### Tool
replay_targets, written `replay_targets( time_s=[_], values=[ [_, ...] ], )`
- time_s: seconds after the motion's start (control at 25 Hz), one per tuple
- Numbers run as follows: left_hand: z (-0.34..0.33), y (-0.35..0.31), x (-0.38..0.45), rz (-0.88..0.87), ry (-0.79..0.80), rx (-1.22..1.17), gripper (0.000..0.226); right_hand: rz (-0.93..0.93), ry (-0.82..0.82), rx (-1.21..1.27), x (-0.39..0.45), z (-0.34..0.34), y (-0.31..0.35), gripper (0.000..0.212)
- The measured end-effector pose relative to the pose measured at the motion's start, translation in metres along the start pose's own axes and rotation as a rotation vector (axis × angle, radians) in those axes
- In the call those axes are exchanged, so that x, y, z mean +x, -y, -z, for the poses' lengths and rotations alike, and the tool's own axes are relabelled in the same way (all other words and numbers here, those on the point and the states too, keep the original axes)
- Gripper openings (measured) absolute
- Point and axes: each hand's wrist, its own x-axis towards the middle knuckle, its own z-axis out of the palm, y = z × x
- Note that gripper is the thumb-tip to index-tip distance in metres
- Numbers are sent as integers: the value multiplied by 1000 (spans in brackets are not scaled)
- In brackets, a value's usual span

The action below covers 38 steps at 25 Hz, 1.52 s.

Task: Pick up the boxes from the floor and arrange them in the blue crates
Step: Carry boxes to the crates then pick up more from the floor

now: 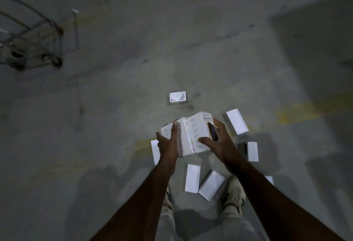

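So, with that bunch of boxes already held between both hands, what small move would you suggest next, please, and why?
Probably squeeze the held boxes square between the left hand and right hand before reaching again: they sit fanned and uneven, and could slip. Loose boxes still lie on the floor, such as one near the right shoe. No blue crate is in view.

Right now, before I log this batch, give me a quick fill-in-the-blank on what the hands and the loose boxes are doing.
1. The stack of boxes is pressed between ____ hands: left hand, right hand.
2. The lone labelled box lies on the ____, beyond the stack.
3. The wheeled cart stands at the far ____ of the view.
4. No ____ crate shows in this view.

Missing words: both; floor; left; blue
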Motion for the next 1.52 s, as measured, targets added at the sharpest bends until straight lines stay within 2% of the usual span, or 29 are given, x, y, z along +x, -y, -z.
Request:
replay_targets(
  time_s=[0.12,0.16,0.28,0.36,0.48,0.68,0.8,0.96,1.12,1.2,1.36,1.52],
  values=[
    [20,-30,-57,-83,89,-118,70,9,1,35,-45,14,49,64],
    [28,-40,-76,-123,131,-128,64,25,2,42,-60,17,68,65],
    [56,-64,-119,-172,366,-137,69,49,-13,69,-101,27,112,61],
    [72,-77,-144,-173,514,-153,62,66,0,56,-131,31,136,61],
    [86,-97,-175,-222,607,-162,56,109,-20,10,-173,25,165,69],
    [109,-121,-191,-327,770,-122,57,180,-165,31,-230,-8,182,84],
    [127,-135,-194,-389,892,-27,60,227,-298,124,-263,-41,190,68],
    [142,-144,-218,-423,1045,155,50,285,-495,216,-303,-72,181,68],
    [151,-137,-252,-451,1212,323,51,333,-651,310,-357,-85,158,56],
    [152,-129,-269,-475,1297,389,51,360,-711,338,-385,-89,147,62],
    [151,-99,-319,-538,1412,514,48,407,-814,438,-451,-92,114,61],
    [143,-52,-380,-478,1580,721,56,442,-944,543,-536,-89,66,64]
  ],
)
